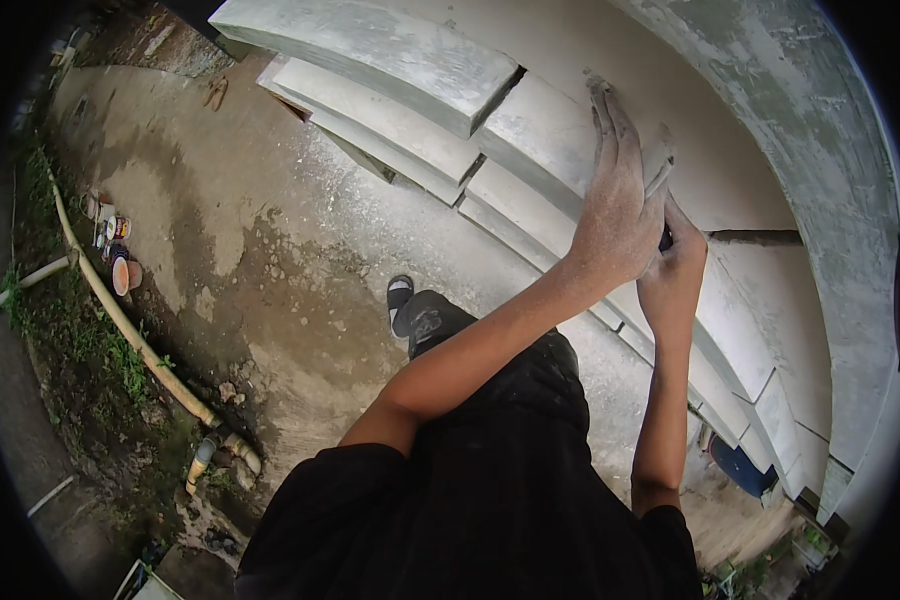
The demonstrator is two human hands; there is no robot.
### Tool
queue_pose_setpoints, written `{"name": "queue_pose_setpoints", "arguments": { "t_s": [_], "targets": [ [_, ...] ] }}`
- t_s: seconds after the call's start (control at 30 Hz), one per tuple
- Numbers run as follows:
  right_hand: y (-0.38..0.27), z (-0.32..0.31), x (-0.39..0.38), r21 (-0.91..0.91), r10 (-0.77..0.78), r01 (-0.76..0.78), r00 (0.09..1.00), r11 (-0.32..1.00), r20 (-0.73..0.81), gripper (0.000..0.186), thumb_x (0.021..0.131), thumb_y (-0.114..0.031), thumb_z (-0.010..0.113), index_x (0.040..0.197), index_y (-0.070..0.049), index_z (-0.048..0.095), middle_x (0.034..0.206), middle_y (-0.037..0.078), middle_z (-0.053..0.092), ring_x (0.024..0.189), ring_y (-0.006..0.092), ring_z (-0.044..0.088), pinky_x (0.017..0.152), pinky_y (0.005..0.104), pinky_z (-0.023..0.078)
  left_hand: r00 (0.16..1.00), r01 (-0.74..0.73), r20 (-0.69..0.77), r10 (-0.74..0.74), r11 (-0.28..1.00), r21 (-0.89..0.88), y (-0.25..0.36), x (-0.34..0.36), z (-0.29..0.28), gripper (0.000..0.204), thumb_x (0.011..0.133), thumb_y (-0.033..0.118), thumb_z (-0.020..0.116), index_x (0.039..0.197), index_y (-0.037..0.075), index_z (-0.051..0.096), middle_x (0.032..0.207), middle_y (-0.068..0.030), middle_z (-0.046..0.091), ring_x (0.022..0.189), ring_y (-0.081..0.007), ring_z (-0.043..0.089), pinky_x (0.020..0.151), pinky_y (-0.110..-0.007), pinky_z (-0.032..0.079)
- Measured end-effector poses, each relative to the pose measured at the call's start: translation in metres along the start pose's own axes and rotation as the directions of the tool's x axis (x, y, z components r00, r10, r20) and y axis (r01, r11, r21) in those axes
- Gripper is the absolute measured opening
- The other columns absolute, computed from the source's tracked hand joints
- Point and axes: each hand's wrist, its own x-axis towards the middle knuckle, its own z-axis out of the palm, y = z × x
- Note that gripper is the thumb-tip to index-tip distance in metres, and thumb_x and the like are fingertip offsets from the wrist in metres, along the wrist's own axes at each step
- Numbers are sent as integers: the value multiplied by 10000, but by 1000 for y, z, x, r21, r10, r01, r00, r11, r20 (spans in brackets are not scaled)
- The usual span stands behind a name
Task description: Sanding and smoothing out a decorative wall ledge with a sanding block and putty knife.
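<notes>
My dusty left hand (618,195) reaches over the pale wall surface (730,180), its fingers long and stretched out, pointing toward the top of the view. Just beneath and right of it, my right hand (678,262) is bent with its fingers closed round a dark object, mostly hidden behind the left hand. A small grey flat piece (662,148) shows beside the left fingers; I cannot tell what it is or which hand holds it. Stepped pale ledges (510,140) run diagonally alongside both hands, split by narrow dark gaps.
A curved grey band (835,300) borders the right. Concrete ground (300,370) below holds paint containers (120,265) and sandals (215,93) at left, beside long pipes (140,365) and weeds. My sandalled foot (400,300) stands below the ledges. A blue object (735,465) lies lower right.
</notes>
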Motion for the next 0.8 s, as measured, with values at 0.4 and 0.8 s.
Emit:
{"name": "queue_pose_setpoints", "arguments": {
  "t_s": [0.4, 0.8],
  "targets": [
    [2, -8, -28, -110, 42, -40, 999, 993, 19, 464, 819, 64, 602, 1282, 70, 584, 891, 253, 686, 721, 99, 493, 728, 297, 496, 995, -71, 79, 68, 996, 45, -3, -20, 5, 742, 1031, 221, 444, 1493, -162, 8, 1534, -435, 14, 1453, -550, 45, 1201, -537, 160],
    [12, -27, -48, 156, 86, -76, 994, 985, -62, 488, 820, 35, 609, 1307, 42, 580, 816, 214, 630, 740, 117, 519, 764, 270, 479, 969, -204, 149, 196, 978, 44, 10, -31, 25, 753, 998, 157, 448, 1468, -197, -23, 1497, -474, 1, 1423, -613, 14, 1175, -618, 146]
  ]
}}
